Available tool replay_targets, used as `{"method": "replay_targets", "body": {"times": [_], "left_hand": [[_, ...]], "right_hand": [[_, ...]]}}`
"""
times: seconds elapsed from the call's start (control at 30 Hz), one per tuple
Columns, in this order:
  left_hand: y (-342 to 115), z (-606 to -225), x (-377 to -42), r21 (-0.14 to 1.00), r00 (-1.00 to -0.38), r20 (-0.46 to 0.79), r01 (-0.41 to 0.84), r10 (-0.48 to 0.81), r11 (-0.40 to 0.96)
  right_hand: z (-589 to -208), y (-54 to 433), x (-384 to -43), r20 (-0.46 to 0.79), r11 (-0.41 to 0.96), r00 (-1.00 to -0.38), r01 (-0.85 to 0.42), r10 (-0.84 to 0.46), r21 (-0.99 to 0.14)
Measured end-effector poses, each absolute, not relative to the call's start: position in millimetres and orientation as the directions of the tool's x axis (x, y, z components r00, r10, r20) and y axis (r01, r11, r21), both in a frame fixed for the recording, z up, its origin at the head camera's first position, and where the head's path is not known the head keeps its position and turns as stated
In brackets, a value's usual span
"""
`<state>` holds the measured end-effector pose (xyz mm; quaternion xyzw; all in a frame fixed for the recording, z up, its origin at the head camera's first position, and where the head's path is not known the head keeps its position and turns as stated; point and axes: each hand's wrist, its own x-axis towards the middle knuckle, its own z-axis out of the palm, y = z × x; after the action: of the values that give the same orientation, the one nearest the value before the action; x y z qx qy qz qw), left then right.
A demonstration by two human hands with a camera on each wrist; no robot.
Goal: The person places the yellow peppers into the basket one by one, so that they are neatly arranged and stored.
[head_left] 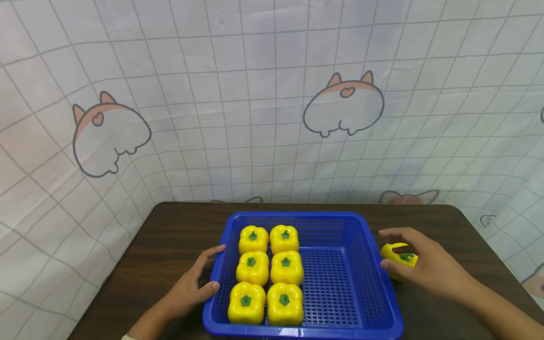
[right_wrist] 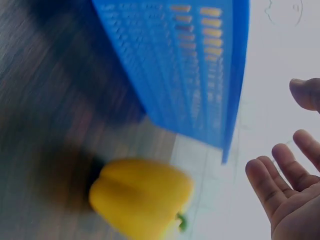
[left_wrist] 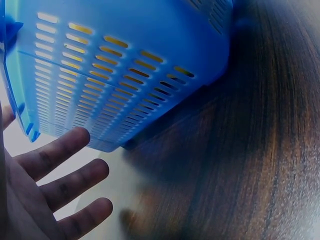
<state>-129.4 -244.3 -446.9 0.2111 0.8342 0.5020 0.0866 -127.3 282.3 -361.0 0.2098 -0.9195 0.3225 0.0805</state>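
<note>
A blue plastic basket [head_left: 329, 283] with slotted walls holds several yellow bell peppers [head_left: 287, 268] with green stems, set in two columns on its left side. My left hand [head_left: 191, 285] is at the basket's left rim, its thumb and index fingertip at the edge. In the left wrist view, three fingers [left_wrist: 75, 186] stretch out beside the slotted wall without curling round it. Over one more yellow bell pepper [right_wrist: 142, 197], outside the basket on the right, hovers my right hand [head_left: 429, 262]. Its fingers are spread apart from that pepper in the right wrist view, and it holds nothing.
The dark wood-grain table [head_left: 140, 269] carries the basket and the lone pepper. Behind and beside it hangs a white grid-patterned cloth [head_left: 238, 118] with cartoon animal prints. The basket's right half shows bare slotted floor.
</note>
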Motion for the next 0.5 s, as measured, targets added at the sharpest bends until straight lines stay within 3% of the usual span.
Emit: {"method": "replay_targets", "body": {"times": [0.23, 0.5], "left_hand": [[-244.6, -448.6, -130.3, 0.883, -0.892, 0.068, 0.262, 0.447, 0.389], [-245.0, -448.2, -129.8, 0.886, -0.890, 0.070, 0.263, 0.451, 0.383]], "right_hand": [[-376.1, 308.5, -135.7, 0.206, 0.753, -0.942, -0.336, -0.265, -0.566], [-391.7, 327.6, -144.7, 0.132, 0.762, -0.951, -0.303, -0.278, -0.572]]}}
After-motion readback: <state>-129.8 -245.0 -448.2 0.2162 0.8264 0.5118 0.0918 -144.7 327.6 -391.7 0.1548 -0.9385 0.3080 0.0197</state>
